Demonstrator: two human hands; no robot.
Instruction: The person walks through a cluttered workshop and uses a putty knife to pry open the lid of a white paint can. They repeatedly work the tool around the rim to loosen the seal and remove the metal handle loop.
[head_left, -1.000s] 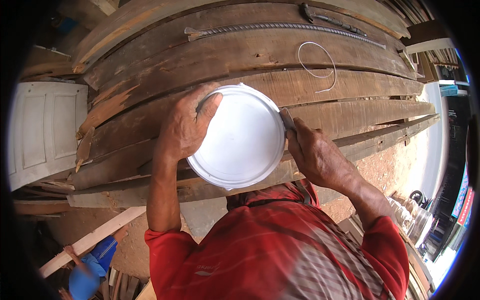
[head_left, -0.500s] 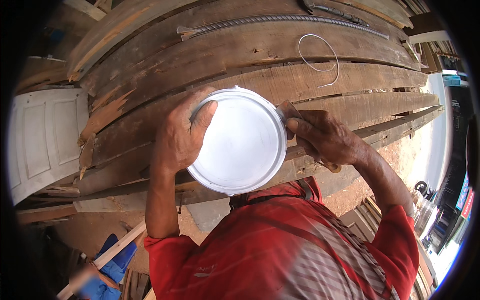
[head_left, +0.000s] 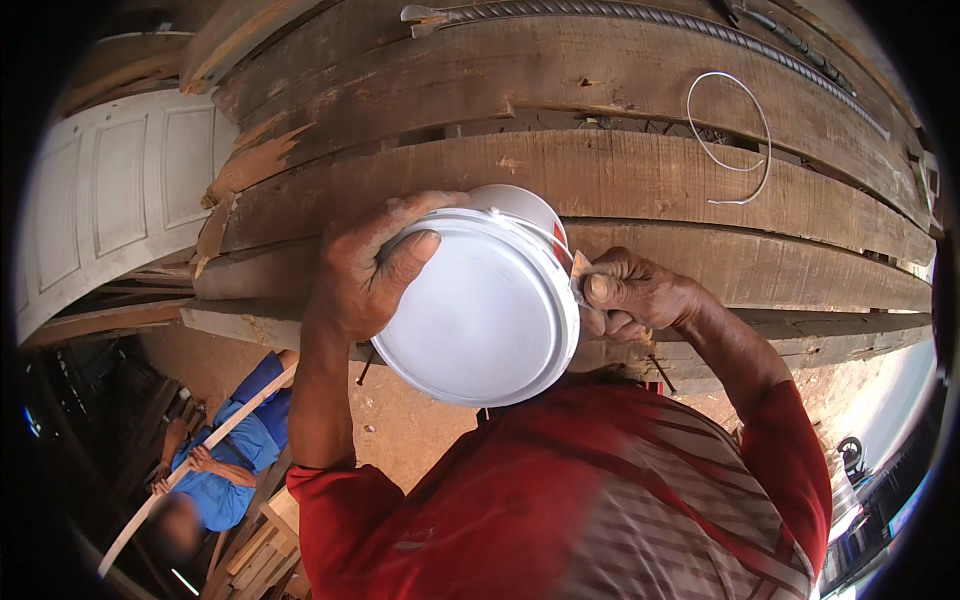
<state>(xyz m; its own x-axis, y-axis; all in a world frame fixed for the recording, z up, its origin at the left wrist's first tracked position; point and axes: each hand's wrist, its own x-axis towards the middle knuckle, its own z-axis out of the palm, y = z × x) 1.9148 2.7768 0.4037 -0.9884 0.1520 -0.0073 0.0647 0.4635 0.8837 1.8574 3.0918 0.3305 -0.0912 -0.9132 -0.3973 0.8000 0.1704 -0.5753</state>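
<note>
A round white bucket (head_left: pixel 530 206) is tilted so its white lid (head_left: pixel 470 310) faces me, and part of its side shows behind the rim. My left hand (head_left: pixel 370 265) is closed over the lid's left edge, thumb on top. My right hand (head_left: pixel 635 295) grips what looks like a putty knife (head_left: pixel 579 268), its blade against the lid's right rim. Most of the knife is hidden by the fingers. The bucket's thin wire handle (head_left: pixel 545 233) passes close to the blade.
Weathered planks (head_left: pixel 400 180) with gaps form the bench. A ribbed steel bar (head_left: pixel 620 12) and a loop of white wire (head_left: pixel 768 140) lie on it. Nails (head_left: pixel 660 374) stick out at the near edge. Left, a white panelled door (head_left: pixel 120 190); below it, a person in blue (head_left: pixel 235 450) holds a long wooden strip (head_left: pixel 215 437).
The bucket has tipped, so its side and wire handle now show. My right hand has turned, hiding the knife's handle end. My view has shifted, bringing the person in blue further in.
</note>
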